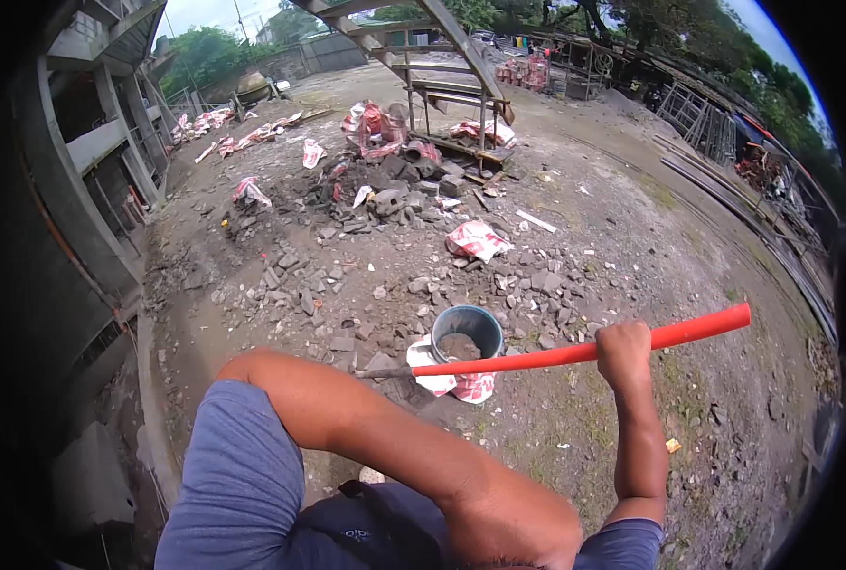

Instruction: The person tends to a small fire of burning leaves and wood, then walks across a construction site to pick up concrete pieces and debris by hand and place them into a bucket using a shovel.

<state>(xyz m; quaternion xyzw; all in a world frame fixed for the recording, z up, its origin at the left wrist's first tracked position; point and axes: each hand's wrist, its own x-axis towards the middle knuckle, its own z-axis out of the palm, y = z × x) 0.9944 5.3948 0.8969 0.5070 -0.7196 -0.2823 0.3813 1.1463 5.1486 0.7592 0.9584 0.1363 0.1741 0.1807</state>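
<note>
My right hand (623, 353) is closed around a long red pole (527, 359), near its thicker right end. A thin dark metal rod (385, 373) sticks out of its narrow left end, partly hidden by my left arm. The pole passes across the near side of a dark bucket (439, 328) with grey-brown soil in it. White and red sack material (475, 388) lies by the bucket. My left arm is bent, its forearm crossing in front of my body. The back of my left hand (523, 518) seems to show at the lower edge, close up; its fingers are hidden.
Broken stones and blocks (394, 195) form a heap ahead, with a sack (478, 241) nearer. Behind it a metal staircase (447, 57) rises. A concrete building (72, 190) borders the left; long metal bars (755, 228) lie along the right.
</note>
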